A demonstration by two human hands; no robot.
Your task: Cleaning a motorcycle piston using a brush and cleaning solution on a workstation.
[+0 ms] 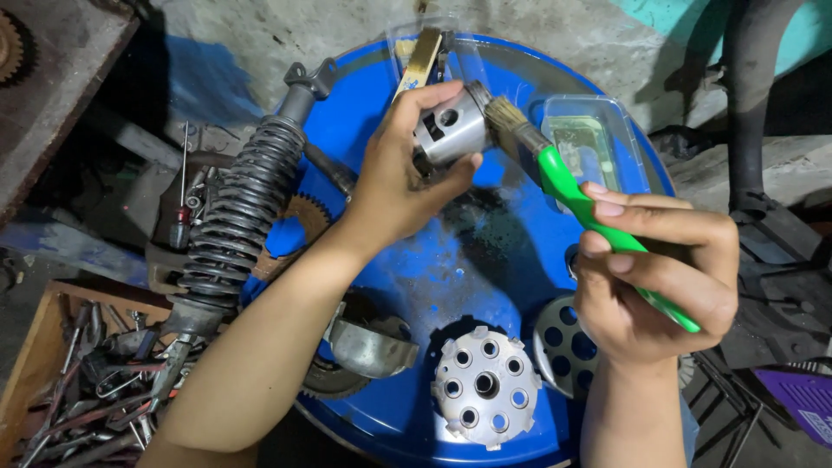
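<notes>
Right hand point(646, 277), lower right, fingers clamped on green paintbrush point(589, 208); left hand point(403, 173) grips metal piston point(451, 130) above blue drum-top surface point(485, 260). Clear tray point(598, 143) upper right holds murky liquid.

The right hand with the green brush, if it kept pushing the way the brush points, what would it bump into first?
The right hand aims its green brush up and left. The bristles already touch the metal piston that the left hand holds, so the piston comes first.
</notes>
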